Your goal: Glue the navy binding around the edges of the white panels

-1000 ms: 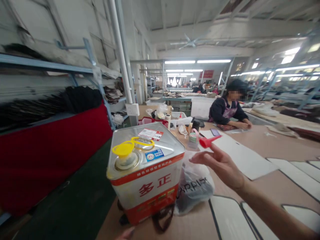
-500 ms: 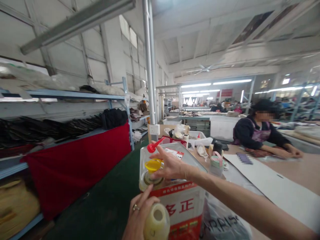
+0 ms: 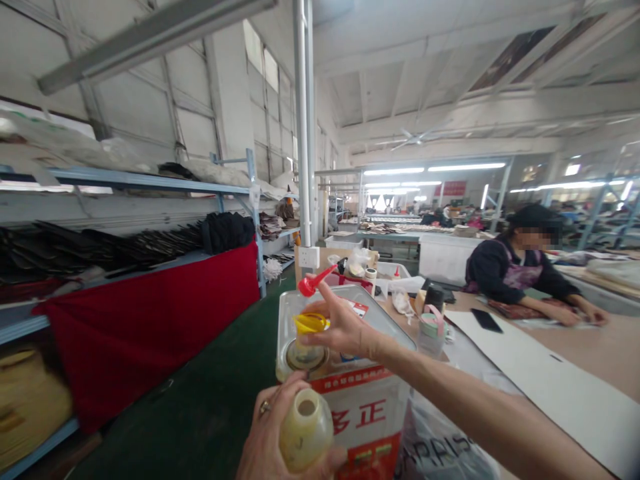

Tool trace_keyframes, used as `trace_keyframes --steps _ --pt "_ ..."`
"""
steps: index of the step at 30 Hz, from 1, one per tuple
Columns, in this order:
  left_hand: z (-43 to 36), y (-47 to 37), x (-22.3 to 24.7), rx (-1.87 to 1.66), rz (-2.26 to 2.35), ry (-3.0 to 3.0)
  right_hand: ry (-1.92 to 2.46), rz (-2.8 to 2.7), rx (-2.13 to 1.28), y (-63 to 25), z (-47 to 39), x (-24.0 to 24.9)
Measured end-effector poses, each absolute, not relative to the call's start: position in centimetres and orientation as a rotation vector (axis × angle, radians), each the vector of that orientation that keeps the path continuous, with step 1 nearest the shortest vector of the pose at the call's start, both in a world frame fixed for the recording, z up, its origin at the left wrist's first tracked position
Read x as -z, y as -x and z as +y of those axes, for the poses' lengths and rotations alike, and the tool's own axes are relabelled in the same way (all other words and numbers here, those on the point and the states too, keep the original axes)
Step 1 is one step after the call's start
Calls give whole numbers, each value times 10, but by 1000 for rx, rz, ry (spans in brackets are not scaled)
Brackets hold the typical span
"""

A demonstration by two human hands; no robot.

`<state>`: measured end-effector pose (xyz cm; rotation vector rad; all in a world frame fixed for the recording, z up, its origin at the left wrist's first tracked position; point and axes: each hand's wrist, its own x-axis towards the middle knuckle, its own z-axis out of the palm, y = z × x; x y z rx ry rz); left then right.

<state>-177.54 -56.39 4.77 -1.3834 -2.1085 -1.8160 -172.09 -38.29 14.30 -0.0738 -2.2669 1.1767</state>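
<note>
My left hand is wrapped round a cloudy yellowish bottle with an uncapped mouth, in front of a large metal can. Above the can's top my right hand pinches a yellow funnel by its side. A red nozzle cap with a long tip is also held at the fingers of that hand. Just below the funnel lies the can's round opening.
Behind the can stand a white tub and small items. To the right are a lidded cup, a white board, a phone and a seated person. Shelves line the left, with red cloth.
The funnel has risen slightly and tilted in my right hand, and the red cap has shifted right. My left hand has turned the bottle a little, its mouth higher and further left.
</note>
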Motion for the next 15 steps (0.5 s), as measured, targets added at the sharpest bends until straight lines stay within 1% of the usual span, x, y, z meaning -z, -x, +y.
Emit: trace_keyframes --steps 4,6,8,11,13,15 --pt "-563 1770 -49 1850 -2144 1335 28 -1993 -1361 1712 -362 -185" --pt "-564 1769 -49 1883 -2163 1350 2 -1922 -1471 1694 -358 -207" --pt "-570 1770 -48 1950 -2144 1391 -8 -1858 -1543 1668 -360 -218" --pt "-585 1778 -45 2032 -2043 1434 47 -1781 -1536 1618 -368 -205" --pt "-592 1787 -40 1950 -2043 1526 162 -1759 -1477 1583 -373 -177" --pt "-593 1797 -33 1835 -2054 1662 331 -1750 -1431 1552 -377 -139"
